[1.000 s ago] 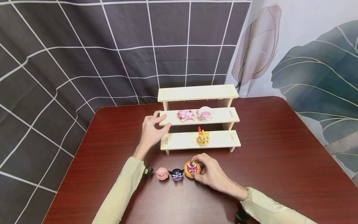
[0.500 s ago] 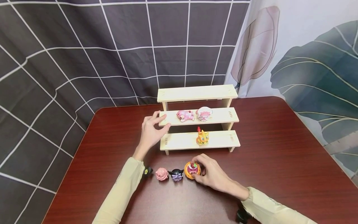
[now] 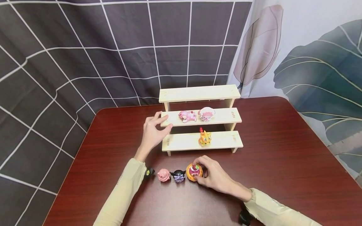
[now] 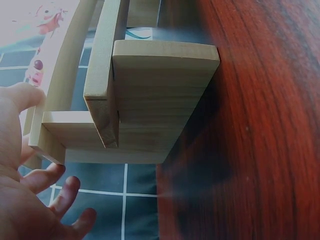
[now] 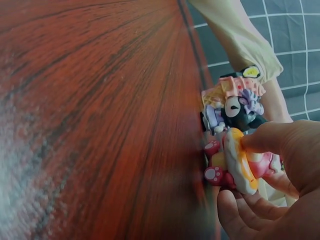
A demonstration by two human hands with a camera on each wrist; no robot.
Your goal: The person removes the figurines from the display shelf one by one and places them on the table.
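Observation:
My left hand [image 3: 152,133] grips the left end of the middle board of a three-step pale wooden display stand [image 3: 182,145], its thumb at the board's end in the left wrist view. With thumb and fingers, my right hand [image 3: 216,175] holds a toy figurine [image 5: 240,160] with pink paws and an orange-and-white ring, in front of the stand. A black-and-purple figurine [image 3: 178,176] stands just left of it, beside a pink swirl-topped figurine [image 3: 164,175]. On the middle step are a pink figurine lying down [image 3: 187,116] and a white-and-pink one [image 3: 206,114]. A yellow figurine [image 3: 205,138] sits on the lowest step.
The dark red wooden table [image 3: 271,150] carries everything. Behind it hangs a dark curtain with white grid lines [image 3: 121,40], with a leaf-print curtain [image 3: 319,72] at the right. A black wrist device [image 3: 245,217] is at the right sleeve.

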